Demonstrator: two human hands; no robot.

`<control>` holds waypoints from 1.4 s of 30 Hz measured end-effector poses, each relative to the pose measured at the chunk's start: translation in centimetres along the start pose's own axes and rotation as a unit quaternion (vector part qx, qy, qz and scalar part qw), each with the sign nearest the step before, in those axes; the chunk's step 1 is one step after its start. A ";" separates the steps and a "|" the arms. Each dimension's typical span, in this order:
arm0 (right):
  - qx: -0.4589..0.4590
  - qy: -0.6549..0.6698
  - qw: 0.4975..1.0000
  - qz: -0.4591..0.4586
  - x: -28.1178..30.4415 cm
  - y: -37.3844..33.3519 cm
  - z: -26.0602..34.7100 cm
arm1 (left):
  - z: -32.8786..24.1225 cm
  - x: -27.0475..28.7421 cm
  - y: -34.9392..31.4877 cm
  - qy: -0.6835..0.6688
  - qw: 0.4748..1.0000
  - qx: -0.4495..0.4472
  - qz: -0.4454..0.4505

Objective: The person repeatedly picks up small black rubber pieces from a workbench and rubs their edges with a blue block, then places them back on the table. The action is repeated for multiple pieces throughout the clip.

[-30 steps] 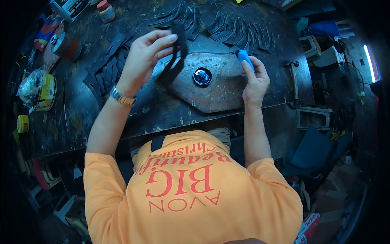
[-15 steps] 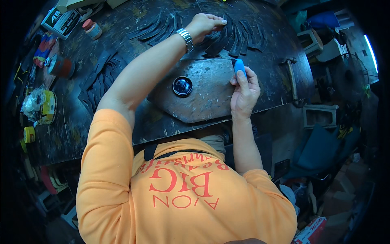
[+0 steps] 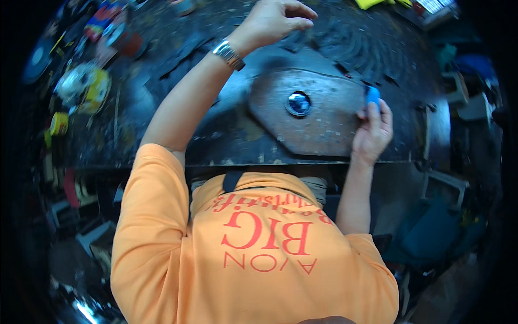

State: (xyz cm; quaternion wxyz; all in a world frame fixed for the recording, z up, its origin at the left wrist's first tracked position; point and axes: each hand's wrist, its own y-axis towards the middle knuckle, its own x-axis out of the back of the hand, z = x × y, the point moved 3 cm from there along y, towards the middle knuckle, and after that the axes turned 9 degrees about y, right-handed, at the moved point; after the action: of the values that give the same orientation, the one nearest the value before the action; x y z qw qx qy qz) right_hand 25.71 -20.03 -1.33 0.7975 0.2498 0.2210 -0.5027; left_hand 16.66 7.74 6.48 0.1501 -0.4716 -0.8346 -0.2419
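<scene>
"Blue tool (image 3: 373, 96), in the head view: where?"

"Pinched by the right hand (image 3: 373, 129) between thumb and fingers, jutting past the fingertips."

"And the left hand (image 3: 268, 25)?"

"Thumb parted from the curled fingers, near the dark strips (image 3: 361, 49)."

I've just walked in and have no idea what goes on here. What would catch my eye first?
Probably the bright orange shirt filling the lower middle. Next, the small round dish with dark, shiny contents on a brownish board, and the blue object in the right hand at the board's right end. A shiny wristwatch stands out at upper left of centre.
</scene>
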 end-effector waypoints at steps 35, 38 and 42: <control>-0.246 -0.079 0.929 0.266 -11.9 -10.6 -4.0 | 4.8 8.9 -15.0 0.362 0.919 0.105 -0.113; -0.250 -0.082 0.929 0.260 -11.8 -10.5 -3.8 | 5.8 12.9 -16.3 0.436 0.867 0.084 -0.226; -0.258 -0.068 0.929 0.258 -11.9 -10.5 -4.0 | 8.3 14.5 -17.5 0.443 0.861 0.166 -0.185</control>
State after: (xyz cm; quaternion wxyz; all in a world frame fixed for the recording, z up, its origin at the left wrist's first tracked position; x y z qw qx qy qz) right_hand 11.01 -13.19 0.93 0.9497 0.0494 0.2162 -0.2210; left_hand -5.95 14.97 1.94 0.5325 -0.1194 -0.7800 -0.3063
